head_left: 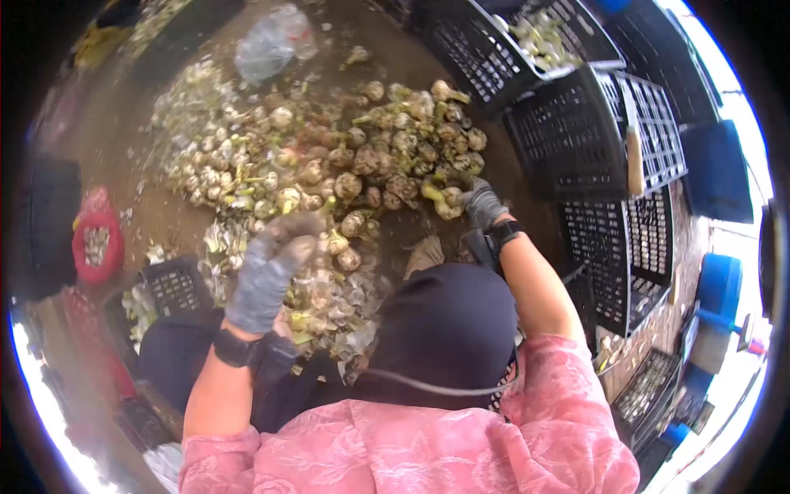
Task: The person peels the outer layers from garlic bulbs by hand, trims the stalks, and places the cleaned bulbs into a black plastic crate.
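My left hand (271, 267), in a grey glove, is over the loose peelings at the left of the pile. Its fingers are curled and slightly blurred, with thumb and fingers apart and nothing visible between them. My right hand (485, 204), also gloved, has its fingers closed on a pale bulb (449, 202) with a green stem, at the right edge of the pile. Many dirt-marked garlic-like bulbs (347, 186) lie heaped on the brown surface ahead. Papery skins and cut scraps (333, 300) are strewn between my arms.
Black slatted crates (564, 136) stand stacked at the right, with a wooden-handled tool (634, 160) resting against one. A clear plastic bag (274, 45) lies beyond the pile. At the left are a red sack (99, 243) and another dark crate (177, 284).
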Demonstrator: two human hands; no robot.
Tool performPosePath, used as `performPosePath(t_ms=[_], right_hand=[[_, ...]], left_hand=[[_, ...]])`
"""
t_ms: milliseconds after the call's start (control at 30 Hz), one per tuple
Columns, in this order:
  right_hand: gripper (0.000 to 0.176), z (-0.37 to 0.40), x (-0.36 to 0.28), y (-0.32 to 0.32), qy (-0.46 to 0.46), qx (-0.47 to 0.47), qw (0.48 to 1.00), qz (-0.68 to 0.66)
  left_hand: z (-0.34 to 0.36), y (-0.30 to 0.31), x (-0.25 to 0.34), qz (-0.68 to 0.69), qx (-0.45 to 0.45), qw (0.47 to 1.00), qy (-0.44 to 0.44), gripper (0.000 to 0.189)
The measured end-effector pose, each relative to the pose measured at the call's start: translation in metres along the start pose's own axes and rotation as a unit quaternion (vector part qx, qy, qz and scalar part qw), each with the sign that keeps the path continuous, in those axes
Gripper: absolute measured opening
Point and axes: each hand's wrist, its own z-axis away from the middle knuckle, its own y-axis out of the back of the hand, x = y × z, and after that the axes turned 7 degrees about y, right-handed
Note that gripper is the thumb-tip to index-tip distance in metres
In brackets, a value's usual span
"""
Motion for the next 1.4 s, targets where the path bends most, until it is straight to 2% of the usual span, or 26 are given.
performPosePath(t_ms=[33, 67, 100, 167, 233, 267, 300, 333, 367, 400, 467, 500, 567, 667, 733, 800, 867, 900, 1000, 1067, 1100, 1133, 1200, 1267, 1367, 1400], right_hand=[[0.047, 0.034, -0.043, -0.018, 0.142, -0.241, 0.951, 0.129], [0.047, 0.045, -0.067, -0.034, 0.051, -0.306, 0.950, -0.013], [0.046, 0.072, -0.103, -0.053, 0.060, -0.356, 0.932, 0.011], [0.046, 0.134, -0.166, -0.092, 0.079, -0.418, 0.904, 0.048], [0.045, 0.182, -0.200, -0.125, 0.143, -0.454, 0.872, 0.119], [0.050, 0.190, -0.206, -0.135, 0.082, -0.472, 0.870, 0.121], [0.053, 0.210, -0.212, -0.145, 0.215, -0.484, 0.823, 0.206], [0.056, 0.231, -0.215, -0.155, 0.343, -0.484, 0.754, 0.283], [0.069, 0.241, -0.215, -0.163, 0.178, -0.475, 0.842, 0.186], [0.074, 0.250, -0.213, -0.172, 0.191, -0.450, 0.849, 0.199], [0.067, 0.267, -0.209, -0.181, 0.353, -0.352, 0.825, 0.268], [0.067, 0.274, -0.208, -0.185, 0.356, -0.353, 0.821, 0.272], [0.052, 0.285, -0.204, -0.190, 0.497, -0.241, 0.750, 0.364], [0.042, 0.305, -0.193, -0.204, 0.457, -0.259, 0.784, 0.330], [0.042, 0.314, -0.190, -0.209, 0.466, -0.270, 0.784, 0.308], [0.041, 0.317, -0.189, -0.215, 0.485, -0.259, 0.766, 0.334], [0.040, 0.317, -0.188, -0.220, 0.464, -0.274, 0.772, 0.337], [0.039, 0.314, -0.185, -0.222, 0.434, -0.293, 0.794, 0.308], [0.038, 0.308, -0.184, -0.223, 0.383, -0.335, 0.817, 0.272], [0.039, 0.305, -0.186, -0.224, 0.352, -0.383, 0.823, 0.231], [0.039, 0.308, -0.185, -0.226, 0.324, -0.392, 0.841, 0.186], [0.039, 0.306, -0.182, -0.227, 0.321, -0.392, 0.842, 0.186], [0.039, 0.301, -0.177, -0.229, 0.400, -0.358, 0.799, 0.272], [0.038, 0.304, -0.180, -0.230, 0.398, -0.357, 0.797, 0.280], [0.035, 0.305, -0.184, -0.229, 0.360, -0.368, 0.805, 0.294], [0.034, 0.306, -0.185, -0.227, 0.371, -0.371, 0.794, 0.305]], left_hand=[[0.000, -0.007, -0.001, 0.034, 0.004, 0.999, -0.035, 0.035], [-0.001, -0.006, -0.006, 0.051, -0.028, 0.998, -0.037, 0.051], [-0.001, -0.011, -0.010, 0.096, -0.034, 0.994, -0.051, 0.062], [-0.001, -0.019, -0.003, 0.025, -0.001, 0.997, -0.078, 0.076], [0.001, -0.029, 0.005, -0.040, 0.005, 0.973, -0.226, 0.076], [0.000, -0.031, 0.010, -0.036, 0.001, 0.960, -0.279, 0.071], [-0.003, -0.029, 0.012, 0.082, -0.066, 0.966, -0.238, 0.072], [-0.003, -0.027, 0.014, 0.196, -0.136, 0.952, -0.193, 0.072], [0.021, -0.030, 0.033, 0.249, -0.078, 0.951, -0.164, 0.072], [0.027, -0.023, 0.039, 0.253, -0.075, 0.949, -0.175, 0.072], [0.036, -0.010, 0.045, 0.030, -0.037, 0.960, -0.277, 0.064], [0.036, -0.007, 0.038, 0.037, -0.012, 0.954, -0.296, 0.064], [0.041, 0.000, 0.034, 0.044, -0.029, 0.957, -0.284, 0.067], [0.038, 0.010, 0.020, 0.125, -0.107, 0.967, -0.192, 0.075], [0.063, 0.009, 0.035, 0.105, -0.063, 0.953, -0.279, 0.073], [0.069, 0.014, 0.036, 0.125, -0.082, 0.958, -0.245, 0.075], [0.074, 0.019, 0.033, 0.088, -0.027, 0.961, -0.260, 0.078], [0.075, 0.023, 0.036, 0.029, -0.016, 0.938, -0.344, 0.060], [0.085, 0.029, 0.044, 0.016, -0.012, 0.941, -0.337, 0.056], [0.072, 0.031, 0.027, 0.091, -0.001, 0.953, -0.291, 0.054], [0.074, 0.035, 0.032, -0.021, 0.014, 0.953, -0.301, 0.068], [0.076, 0.037, 0.036, -0.132, 0.028, 0.942, -0.306, 0.082], [0.080, 0.035, 0.040, -0.082, 0.000, 0.947, -0.311, 0.083], [0.084, 0.037, 0.041, -0.034, -0.029, 0.947, -0.318, 0.083], [0.088, 0.042, 0.037, -0.141, 0.051, 0.916, -0.371, 0.083], [0.086, 0.042, 0.035, -0.085, 0.041, 0.920, -0.381, 0.070]])
